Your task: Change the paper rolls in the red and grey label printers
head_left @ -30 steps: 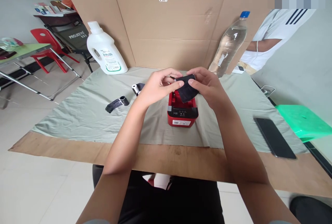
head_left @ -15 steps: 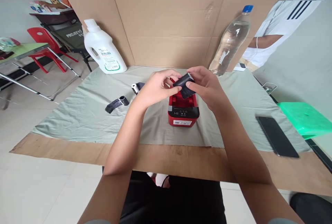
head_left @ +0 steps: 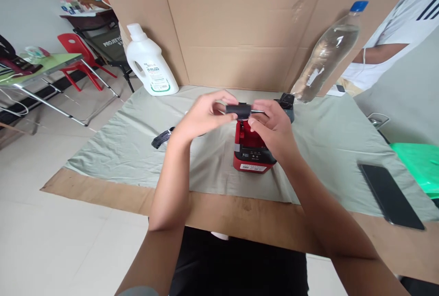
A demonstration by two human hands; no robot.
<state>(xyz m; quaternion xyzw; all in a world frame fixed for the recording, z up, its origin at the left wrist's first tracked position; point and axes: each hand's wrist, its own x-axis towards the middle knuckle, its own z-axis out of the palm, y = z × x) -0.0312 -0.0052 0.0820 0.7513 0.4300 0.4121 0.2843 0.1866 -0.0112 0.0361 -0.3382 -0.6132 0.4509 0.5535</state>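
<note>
Between my hands, above the cloth, is a small black roll (head_left: 239, 112) lying nearly level. My left hand (head_left: 207, 115) grips its left end with thumb and fingers. My right hand (head_left: 274, 124) is closed at its right end, where a thin pale edge shows. Just below stands a small red and black printer (head_left: 252, 154), its red inside uncovered, partly covered from sight by my right hand. A dark piece (head_left: 287, 103) shows behind my right fingers. Beyond my left forearm lies a crumpled black strip (head_left: 162, 138), partly hidden.
A white jug (head_left: 151, 65) and a tilted clear bottle (head_left: 329, 54) lean at a cardboard screen (head_left: 240, 22). A phone (head_left: 391, 195) lies at the right on the grey cloth (head_left: 318, 159). A person in a white shirt (head_left: 394, 35) is behind the right side.
The black roll has turned from slanted to nearly level, and its hanging flap is less visible. My right fingers have shifted to its end. The view has swung left.
</note>
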